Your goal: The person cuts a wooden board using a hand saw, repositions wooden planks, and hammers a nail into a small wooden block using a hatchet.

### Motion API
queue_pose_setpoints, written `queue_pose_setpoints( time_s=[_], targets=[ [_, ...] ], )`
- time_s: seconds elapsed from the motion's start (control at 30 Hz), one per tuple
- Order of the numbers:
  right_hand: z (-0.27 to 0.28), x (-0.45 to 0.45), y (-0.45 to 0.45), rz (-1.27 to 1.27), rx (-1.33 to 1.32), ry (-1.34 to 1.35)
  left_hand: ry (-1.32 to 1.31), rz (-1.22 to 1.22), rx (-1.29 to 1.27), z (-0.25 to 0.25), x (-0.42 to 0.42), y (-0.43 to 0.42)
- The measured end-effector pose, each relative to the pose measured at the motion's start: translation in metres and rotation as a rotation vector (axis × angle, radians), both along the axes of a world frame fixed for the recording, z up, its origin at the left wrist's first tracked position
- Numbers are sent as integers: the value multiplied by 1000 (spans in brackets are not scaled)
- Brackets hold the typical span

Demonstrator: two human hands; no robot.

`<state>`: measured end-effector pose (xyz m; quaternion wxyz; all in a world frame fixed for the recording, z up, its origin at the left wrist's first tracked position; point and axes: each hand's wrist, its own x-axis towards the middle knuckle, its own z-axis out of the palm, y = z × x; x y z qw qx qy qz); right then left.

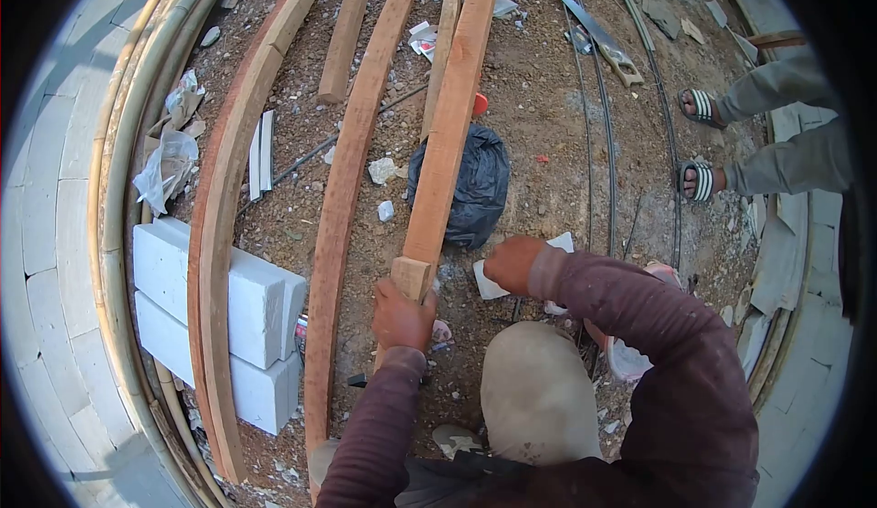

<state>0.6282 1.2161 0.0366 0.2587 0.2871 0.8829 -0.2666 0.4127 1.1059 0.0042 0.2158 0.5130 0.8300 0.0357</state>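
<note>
My left hand (403,314) is closed around the near end of a reddish wooden beam (449,156), where a short pale wood block (411,275) sits against its end. The beam stretches away from me over a black plastic bag (480,188). To the right of the beam, my right hand (513,266) is curled shut above a white flat piece (491,281); whatever its fingers hold is hidden. Left of my left hand runs another long wooden beam (340,225).
White blocks (260,312) are stacked at left, under a further beam (219,234). A handsaw (598,35) lies on the dirt beside thin metal rods (605,133). Another person's sandalled feet (702,182) stand at right. Bamboo poles (111,188) line the left wall.
</note>
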Motion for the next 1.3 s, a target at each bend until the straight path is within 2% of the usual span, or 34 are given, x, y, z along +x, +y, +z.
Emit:
queue_pose_setpoints(
  time_s=[0.07,0.17,0.27,0.33,0.4,0.5,0.6,0.7,0.93,1.03,1.13,1.23,1.3],
  targets=[
    [20,40,-18,-245,-75,32,12,5,5,-3,2,5],
    [46,63,-53,-709,77,477,29,13,-46,-1,0,1],
    [99,32,-82,-914,-32,589,12,20,-49,-1,3,1],
    [123,9,-109,-838,-91,762,-2,18,-44,-3,1,1],
    [145,-8,-137,-718,-173,808,-13,21,-36,-2,-1,0],
    [121,-15,-179,-627,-269,927,-47,26,-40,2,-1,-1],
    [116,5,-187,-609,-351,692,-108,12,-60,5,-13,1],
    [128,9,-187,-525,-345,612,-172,-25,-108,9,-23,3],
    [121,22,-194,-630,-386,680,-174,-103,-139,35,-43,4],
    [120,28,-197,-632,-365,709,-38,-134,49,29,-74,8],
    [121,28,-197,-658,-414,673,-8,63,-46,60,-106,22],
    [124,28,-196,-693,-472,657,284,39,296,35,-144,15],
    [123,27,-194,-712,-490,669,232,21,409,25,-136,0]
  ],
)
